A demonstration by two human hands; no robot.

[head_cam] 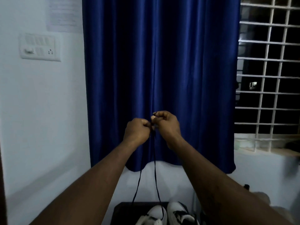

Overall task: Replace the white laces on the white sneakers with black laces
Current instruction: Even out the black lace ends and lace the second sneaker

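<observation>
Both arms are raised in front of a blue curtain. My left hand and my right hand are held close together, each pinching the ends of a black lace. Its two strands hang straight down from my fingers to a white sneaker at the bottom edge. A second white sneaker with black trim and black lacing stands just right of the first. Both sneakers sit on a dark surface and are cut off by the frame.
A blue curtain hangs straight ahead. A white wall with a switch panel is on the left. A barred window with a sill is on the right.
</observation>
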